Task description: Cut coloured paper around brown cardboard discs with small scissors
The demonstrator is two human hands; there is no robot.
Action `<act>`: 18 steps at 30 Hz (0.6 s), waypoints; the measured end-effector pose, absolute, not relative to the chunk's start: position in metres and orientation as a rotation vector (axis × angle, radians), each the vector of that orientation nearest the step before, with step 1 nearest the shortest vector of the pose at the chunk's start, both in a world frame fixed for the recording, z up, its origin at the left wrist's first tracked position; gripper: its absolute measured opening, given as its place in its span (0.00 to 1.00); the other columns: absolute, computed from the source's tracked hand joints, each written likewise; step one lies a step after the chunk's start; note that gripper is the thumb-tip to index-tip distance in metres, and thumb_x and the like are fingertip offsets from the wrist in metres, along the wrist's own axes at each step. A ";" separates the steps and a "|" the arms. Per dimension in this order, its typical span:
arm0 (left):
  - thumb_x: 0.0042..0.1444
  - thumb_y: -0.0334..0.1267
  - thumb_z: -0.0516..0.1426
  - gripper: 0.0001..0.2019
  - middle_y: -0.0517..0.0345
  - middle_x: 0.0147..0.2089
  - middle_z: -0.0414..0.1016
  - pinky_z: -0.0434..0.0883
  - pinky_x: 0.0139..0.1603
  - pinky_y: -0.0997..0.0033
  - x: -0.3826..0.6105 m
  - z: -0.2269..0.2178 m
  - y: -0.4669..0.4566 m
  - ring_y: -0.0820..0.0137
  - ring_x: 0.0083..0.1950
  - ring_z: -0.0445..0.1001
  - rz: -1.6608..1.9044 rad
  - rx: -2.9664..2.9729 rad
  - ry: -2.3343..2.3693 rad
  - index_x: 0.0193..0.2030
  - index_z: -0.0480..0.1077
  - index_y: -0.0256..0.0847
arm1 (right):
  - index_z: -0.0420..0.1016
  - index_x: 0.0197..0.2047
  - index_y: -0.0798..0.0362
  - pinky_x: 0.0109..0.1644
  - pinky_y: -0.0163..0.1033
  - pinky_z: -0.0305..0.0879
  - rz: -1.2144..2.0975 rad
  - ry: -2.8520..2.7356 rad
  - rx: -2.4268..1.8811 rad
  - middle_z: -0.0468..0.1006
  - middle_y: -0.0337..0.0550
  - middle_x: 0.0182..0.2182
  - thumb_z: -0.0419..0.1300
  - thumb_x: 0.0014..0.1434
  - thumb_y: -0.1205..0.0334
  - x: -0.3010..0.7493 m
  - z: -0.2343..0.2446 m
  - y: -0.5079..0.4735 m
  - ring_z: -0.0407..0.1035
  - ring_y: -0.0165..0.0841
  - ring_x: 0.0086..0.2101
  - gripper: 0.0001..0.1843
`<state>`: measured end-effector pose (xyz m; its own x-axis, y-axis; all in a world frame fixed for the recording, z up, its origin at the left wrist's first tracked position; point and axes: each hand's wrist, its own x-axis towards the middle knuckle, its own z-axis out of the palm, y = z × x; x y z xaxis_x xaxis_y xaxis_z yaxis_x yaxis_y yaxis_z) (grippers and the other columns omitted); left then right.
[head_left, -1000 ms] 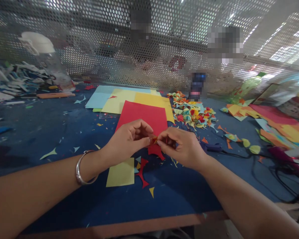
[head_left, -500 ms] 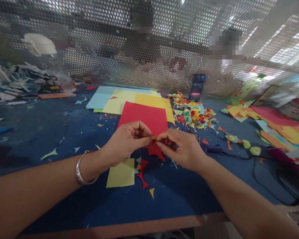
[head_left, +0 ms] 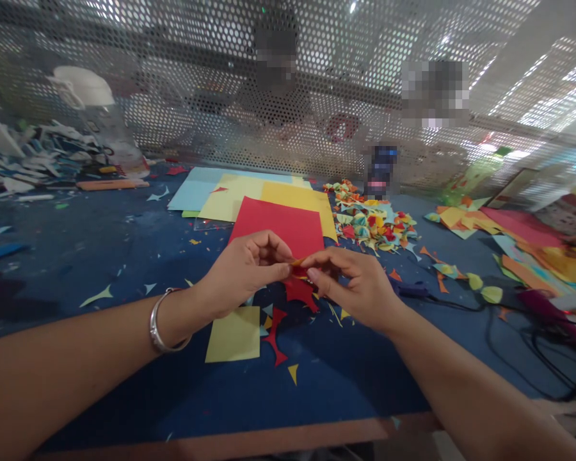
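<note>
Between my two hands is a small folded paper piece (head_left: 297,262), yellow-orange and red. My left hand (head_left: 250,272) pinches its left end with thumb and fingers. From the other side, my right hand (head_left: 352,282) has its fingertips on the piece, the thumb slightly lower than the index finger. Just beyond and below them lies a red paper sheet (head_left: 281,221). A pale yellow paper square (head_left: 233,334) rests nearer to me, beside a curved red scrap (head_left: 277,336) and a small yellow scrap (head_left: 294,374).
Blue and yellow sheets (head_left: 192,189) lie under the red one. A pile of small folded paper pieces (head_left: 374,224) is at the back right. Dark cables (head_left: 461,304) run along the right. A white-lidded bottle (head_left: 110,121) stands at the left, before a perforated metal screen (head_left: 182,128).
My right thumb has shifted slightly away from the index fingertip, and more of the small paper piece shows. My left hand keeps nearly the same place.
</note>
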<state>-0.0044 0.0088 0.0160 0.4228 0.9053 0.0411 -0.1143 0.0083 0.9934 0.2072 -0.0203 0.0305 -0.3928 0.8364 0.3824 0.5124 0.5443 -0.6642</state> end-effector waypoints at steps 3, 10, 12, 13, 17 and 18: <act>0.50 0.34 0.68 0.12 0.62 0.31 0.75 0.72 0.35 0.75 -0.005 0.017 0.009 0.76 0.32 0.75 0.937 1.325 0.801 0.36 0.69 0.38 | 0.78 0.42 0.53 0.28 0.32 0.66 0.640 -2.033 -1.099 0.79 0.39 0.31 0.61 0.65 0.61 0.207 0.030 -0.019 0.71 0.26 0.24 0.07; 0.50 0.36 0.68 0.12 0.60 0.32 0.75 0.72 0.34 0.74 -0.004 0.020 0.007 0.74 0.33 0.74 0.920 1.378 0.848 0.36 0.70 0.39 | 0.77 0.42 0.52 0.28 0.32 0.66 0.711 -1.978 -1.140 0.77 0.38 0.31 0.61 0.65 0.60 0.208 0.028 -0.018 0.69 0.26 0.24 0.06; 0.49 0.36 0.68 0.12 0.61 0.33 0.76 0.72 0.36 0.73 -0.004 0.021 0.007 0.74 0.33 0.75 0.922 1.371 0.840 0.36 0.70 0.39 | 0.76 0.41 0.52 0.28 0.32 0.66 0.714 -1.960 -1.140 0.77 0.38 0.30 0.61 0.64 0.60 0.207 0.028 -0.018 0.69 0.26 0.24 0.05; 0.49 0.36 0.68 0.12 0.61 0.33 0.76 0.73 0.36 0.73 -0.003 0.021 0.006 0.74 0.33 0.75 0.925 1.369 0.831 0.36 0.70 0.39 | 0.76 0.41 0.51 0.28 0.32 0.66 0.713 -1.954 -1.139 0.76 0.38 0.30 0.61 0.64 0.60 0.207 0.028 -0.018 0.69 0.26 0.24 0.04; 0.50 0.34 0.68 0.11 0.62 0.32 0.75 0.72 0.37 0.75 -0.003 0.022 0.005 0.76 0.33 0.74 0.951 1.381 0.791 0.35 0.70 0.38 | 0.74 0.42 0.52 0.29 0.31 0.67 0.696 -1.949 -1.139 0.77 0.38 0.31 0.63 0.63 0.62 0.205 0.030 -0.020 0.70 0.26 0.27 0.04; 0.50 0.34 0.68 0.11 0.62 0.32 0.74 0.72 0.36 0.75 -0.003 0.023 0.005 0.77 0.33 0.74 0.957 1.382 0.785 0.35 0.70 0.38 | 0.74 0.42 0.52 0.29 0.31 0.67 0.694 -1.946 -1.139 0.77 0.39 0.31 0.63 0.63 0.62 0.205 0.030 -0.020 0.71 0.27 0.28 0.05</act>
<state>-0.0026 0.0046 0.0230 0.4301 0.8987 0.0860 -0.0913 -0.0515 0.9945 0.2048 -0.0197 0.0300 -0.3107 0.8879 0.3392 0.4732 0.4540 -0.7549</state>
